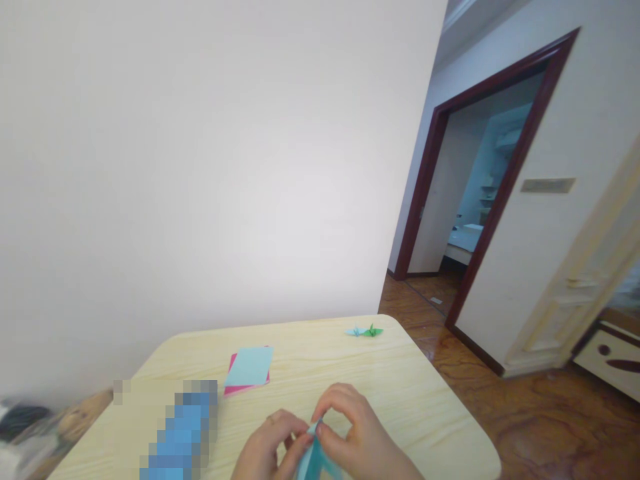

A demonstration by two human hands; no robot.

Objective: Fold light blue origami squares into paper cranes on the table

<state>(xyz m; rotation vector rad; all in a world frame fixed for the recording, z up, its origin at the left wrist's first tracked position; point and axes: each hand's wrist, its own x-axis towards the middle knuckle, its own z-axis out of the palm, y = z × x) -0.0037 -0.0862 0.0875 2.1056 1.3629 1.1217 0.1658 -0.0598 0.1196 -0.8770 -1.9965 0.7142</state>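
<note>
Head view: two bare hands at work above the near part of a pale wood-grain table (425, 407). The left hand (273, 443) pinches a turquoise paper piece (313, 460) between thumb and forefinger. The right hand (357, 430) grips the same piece near its upper tip, thumb and forefinger curved to meet there, with the fingertips of the two hands close together. The paper, folded and narrowing upward, lies between the hands at the lower edge of the view; its lower part is cut off and somewhat blurred, so the exact folds cannot be told.

Beyond the left hand, a light blue square sheet (251, 365) rests askew on a pink sheet (245, 389), whose edges project. Near the far right corner of the table lie two small folded figures side by side, a light blue figure (355, 331) and a green figure (373, 331). At lower left, a pixelated patch contains a blue shape (183, 430) of uncertain identity. Behind the table rises a white wall (225, 167); to the right, a dark red door frame (503, 213) stands over a brown floor (545, 427).
</note>
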